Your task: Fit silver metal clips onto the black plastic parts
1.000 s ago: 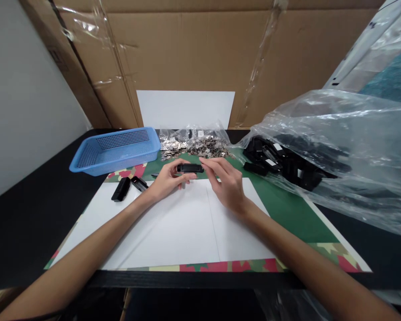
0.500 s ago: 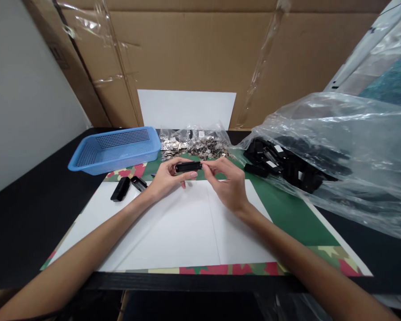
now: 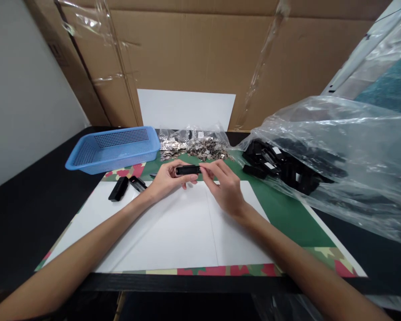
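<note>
My left hand (image 3: 167,180) grips a small black plastic bar (image 3: 188,170) by its left end, holding it level above the white sheet (image 3: 173,232). My right hand (image 3: 225,187) pinches the bar's right end with thumb and forefinger. Two more black parts (image 3: 125,187) lie on the sheet's far left corner. Just beyond my hands sits a clear bag of small metal pieces (image 3: 195,146).
A blue mesh basket (image 3: 112,149) stands at the back left. A large clear plastic bag of black parts (image 3: 321,156) fills the right side. A green camouflage mat (image 3: 287,214) lies under the sheet on a black table. Cardboard (image 3: 187,53) walls off the back.
My right hand has closed onto the bar's right end from resting open beside it. The bar has stayed in nearly the same place.
</note>
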A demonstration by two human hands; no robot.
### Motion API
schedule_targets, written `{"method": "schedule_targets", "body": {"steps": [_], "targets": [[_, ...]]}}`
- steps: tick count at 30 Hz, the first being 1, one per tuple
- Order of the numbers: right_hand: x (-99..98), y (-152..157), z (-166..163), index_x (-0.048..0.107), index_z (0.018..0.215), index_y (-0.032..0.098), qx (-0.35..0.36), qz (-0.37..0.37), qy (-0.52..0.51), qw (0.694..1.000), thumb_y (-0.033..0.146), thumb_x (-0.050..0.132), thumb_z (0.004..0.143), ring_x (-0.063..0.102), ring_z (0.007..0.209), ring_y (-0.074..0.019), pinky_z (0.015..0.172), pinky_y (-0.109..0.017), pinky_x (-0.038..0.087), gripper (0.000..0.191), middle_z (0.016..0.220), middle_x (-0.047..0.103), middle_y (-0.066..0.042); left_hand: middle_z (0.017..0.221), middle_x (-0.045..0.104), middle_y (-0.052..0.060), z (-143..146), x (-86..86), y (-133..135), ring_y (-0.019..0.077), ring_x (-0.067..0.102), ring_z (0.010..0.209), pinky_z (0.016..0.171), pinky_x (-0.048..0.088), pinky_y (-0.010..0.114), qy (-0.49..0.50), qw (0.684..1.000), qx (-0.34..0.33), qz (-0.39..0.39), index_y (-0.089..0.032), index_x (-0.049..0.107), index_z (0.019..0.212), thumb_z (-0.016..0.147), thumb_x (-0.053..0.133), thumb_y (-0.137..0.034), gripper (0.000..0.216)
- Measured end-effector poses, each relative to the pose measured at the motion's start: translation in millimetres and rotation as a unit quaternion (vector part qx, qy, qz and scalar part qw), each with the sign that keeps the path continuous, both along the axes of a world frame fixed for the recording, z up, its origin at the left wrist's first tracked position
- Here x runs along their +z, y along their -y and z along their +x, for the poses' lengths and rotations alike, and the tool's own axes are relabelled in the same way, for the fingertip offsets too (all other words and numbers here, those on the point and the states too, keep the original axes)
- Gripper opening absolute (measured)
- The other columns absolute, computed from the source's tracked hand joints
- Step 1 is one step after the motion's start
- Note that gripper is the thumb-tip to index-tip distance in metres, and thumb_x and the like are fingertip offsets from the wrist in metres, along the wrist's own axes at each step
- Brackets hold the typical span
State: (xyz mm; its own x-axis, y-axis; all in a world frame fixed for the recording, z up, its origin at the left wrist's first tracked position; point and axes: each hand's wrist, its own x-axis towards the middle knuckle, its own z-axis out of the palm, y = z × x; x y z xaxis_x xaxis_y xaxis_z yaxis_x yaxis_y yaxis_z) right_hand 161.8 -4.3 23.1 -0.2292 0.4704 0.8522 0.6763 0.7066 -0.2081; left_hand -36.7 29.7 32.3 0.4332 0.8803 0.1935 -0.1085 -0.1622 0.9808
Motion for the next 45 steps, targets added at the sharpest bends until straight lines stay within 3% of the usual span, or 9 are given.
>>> {"method": "schedule_targets", "body": {"steps": [6, 8, 11, 14, 18, 23, 36, 45], "targets": [[0.5, -3, 12, 0.055, 0.136, 0.014, -0.011, 0.079, 0.210, 0.974, 0.003, 0.047, 0.102, 0.067, 0.093, -0.0251, 0.077, -0.035, 0.058, 0.037, 0.097, 0.068, -0.012, 0.075, 0.077, 0.006, 6, 1.8, 4, 0.0173, 0.072, 0.066, 0.053, 0.054, 0.023, 0.001, 1.000, 0.003, -0.017, -0.012, 0.067, 0.092, 0.073, 0.089, -0.033, 0.035], [0.0, -4, 10, 0.058, 0.130, 0.015, -0.025, 0.067, 0.191, 0.979, 0.005, 0.047, 0.103, 0.067, 0.091, -0.0248, 0.076, -0.036, 0.057, 0.031, 0.095, 0.067, -0.011, 0.075, 0.076, 0.006, 6, 1.9, 5, 0.0169, 0.071, 0.065, 0.053, 0.053, 0.023, -0.001, 1.000, 0.010, -0.017, -0.012, 0.067, 0.091, 0.073, 0.089, -0.033, 0.036], [-2.4, -6, 4, 0.060, 0.118, 0.019, -0.027, -0.004, 0.079, 0.996, 0.013, 0.052, 0.104, 0.065, 0.086, -0.0227, 0.074, -0.035, 0.056, 0.018, 0.092, 0.063, -0.007, 0.077, 0.076, 0.006, 5, 2.0, 4, 0.0154, 0.069, 0.065, 0.055, 0.053, 0.024, -0.002, 1.000, 0.011, -0.014, -0.012, 0.066, 0.092, 0.074, 0.088, -0.034, 0.036], [-5.3, -7, 0, 0.057, 0.124, 0.020, 0.031, -0.110, -0.016, 0.993, 0.020, 0.055, 0.104, 0.064, 0.084, -0.0196, 0.069, -0.031, 0.056, 0.021, 0.099, 0.060, -0.007, 0.079, 0.076, 0.004, 2, 1.8, 3, 0.0134, 0.065, 0.065, 0.061, 0.052, 0.024, -0.005, 1.000, 0.005, -0.016, -0.014, 0.065, 0.096, 0.076, 0.087, -0.033, 0.036], [-7.3, -8, 4, 0.052, 0.137, 0.023, 0.107, -0.172, 0.019, 0.979, 0.024, 0.052, 0.105, 0.064, 0.084, -0.0184, 0.071, -0.032, 0.057, 0.032, 0.111, 0.060, -0.008, 0.074, 0.069, -0.002, 0, 0.0, 2, 0.0094, 0.058, 0.062, 0.064, 0.046, 0.023, 0.011, 0.999, -0.005, -0.039, -0.016, 0.063, 0.098, 0.077, 0.086, -0.029, 0.034], [-5.4, -7, 9, 0.046, 0.145, 0.022, 0.100, -0.185, 0.083, 0.974, 0.020, 0.049, 0.103, 0.067, 0.084, -0.0196, 0.065, -0.030, 0.056, 0.042, 0.119, 0.062, -0.011, 0.075, 0.060, -0.003, 1, -3.8, 0, 0.0057, 0.046, 0.058, 0.056, 0.033, 0.021, 0.079, 0.988, -0.024, -0.131, -0.014, 0.066, 0.097, 0.077, 0.084, -0.030, 0.032], [-6.7, -8, 9, 0.055, 0.131, 0.019, 0.101, -0.162, 0.107, 0.976, 0.022, 0.052, 0.104, 0.069, 0.094, -0.0236, 0.073, -0.033, 0.058, 0.027, 0.112, 0.065, -0.010, 0.054, 0.051, -0.005, 4, -2.4, 4, 0.0066, 0.038, 0.049, 0.050, 0.026, 0.024, -0.049, 0.997, 0.019, -0.062, -0.012, 0.071, 0.082, 0.078, 0.083, -0.045, 0.035], [-11.2, -10, 10, 0.056, 0.128, 0.020, 0.079, -0.149, 0.144, 0.975, 0.029, 0.047, 0.109, 0.067, 0.105, -0.0266, 0.080, -0.037, 0.059, 0.023, 0.113, 0.067, -0.012, 0.057, 0.054, -0.002, 5, -0.1, 4, 0.0063, 0.038, 0.050, 0.047, 0.026, 0.023, -0.044, 0.990, 0.059, -0.123, -0.014, 0.068, 0.066, 0.070, 0.086, -0.034, 0.027]]}}
